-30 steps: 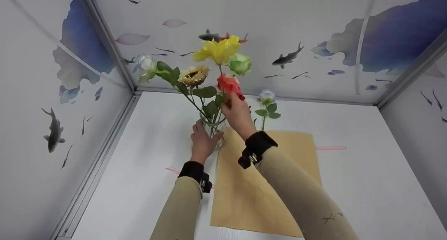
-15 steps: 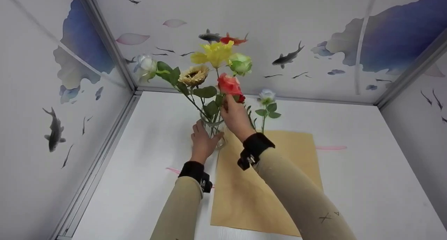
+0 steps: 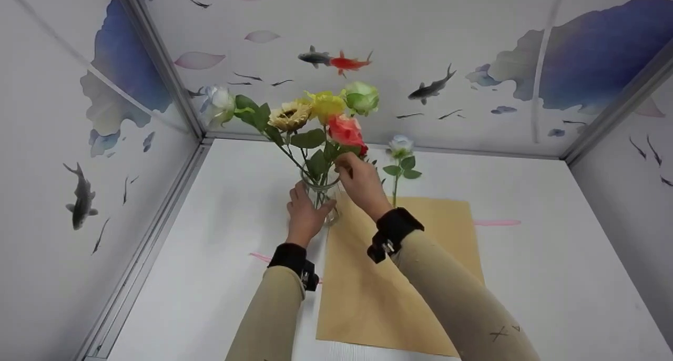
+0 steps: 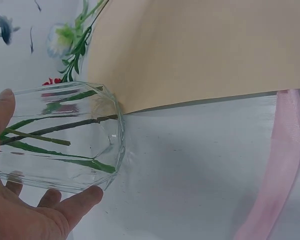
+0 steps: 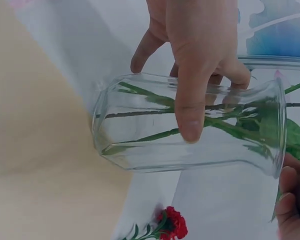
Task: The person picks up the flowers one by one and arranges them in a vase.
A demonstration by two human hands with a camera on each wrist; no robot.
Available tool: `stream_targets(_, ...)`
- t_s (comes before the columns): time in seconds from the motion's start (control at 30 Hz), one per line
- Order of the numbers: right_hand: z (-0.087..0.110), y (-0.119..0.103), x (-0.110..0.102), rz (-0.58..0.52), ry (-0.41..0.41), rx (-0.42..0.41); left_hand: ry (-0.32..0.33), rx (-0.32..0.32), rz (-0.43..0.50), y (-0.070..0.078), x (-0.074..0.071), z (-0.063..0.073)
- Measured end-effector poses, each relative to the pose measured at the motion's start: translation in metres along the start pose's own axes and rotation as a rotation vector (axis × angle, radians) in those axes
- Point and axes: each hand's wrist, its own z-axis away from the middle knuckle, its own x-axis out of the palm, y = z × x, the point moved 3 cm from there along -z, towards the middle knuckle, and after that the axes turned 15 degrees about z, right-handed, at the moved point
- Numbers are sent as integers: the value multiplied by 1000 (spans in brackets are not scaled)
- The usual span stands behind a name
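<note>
My left hand (image 3: 306, 214) grips the clear glass vase (image 4: 60, 135), thumb on one side and fingers on the other. At the vase's mouth, my right hand (image 3: 363, 181) pinches the stem of the yellow flower (image 3: 325, 106); the pinched spot is mostly hidden. Also standing in the vase are a sunflower (image 3: 290, 116), a coral rose (image 3: 345, 130), a pale green rose (image 3: 362, 98) and a white rose (image 3: 220, 104) leaning left. Several stems cross inside the glass. In the left wrist view, one green stem (image 4: 50, 139) ends partway above the vase's base.
Brown kraft paper (image 3: 389, 298) lies on the white table (image 3: 552, 271), right of the vase. Beyond it lie a white rose (image 3: 401, 146) and a red carnation (image 5: 173, 223). Pink ribbon (image 4: 285, 145) shows from under the paper. Printed walls enclose the table.
The yellow flower has sunk lower, down to the level of the sunflower. My right hand has moved slightly down towards the vase's mouth. The left hand stays on the vase.
</note>
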Motion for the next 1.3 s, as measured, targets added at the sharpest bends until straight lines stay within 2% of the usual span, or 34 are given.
stream_targets(0.13, 7, 16, -4, -11, 99, -38, -8, -11, 10, 0, 0, 0)
stream_targets(0.23, 12, 32, -6, -10, 122, -22, -12, -12, 5, 0, 0, 0)
stream_targets(0.53, 32, 79, -11, 53, 67, 110, -24, -15, -13, 1, 0, -1)
stream_targets(0.8, 47, 108, -14, 88, 11, 218, -21, 2, -15, -2, 1, -2)
stream_targets(1.3, 74, 146, -11, 181, -20, 253, -5, 30, -25, -2, 1, 0)
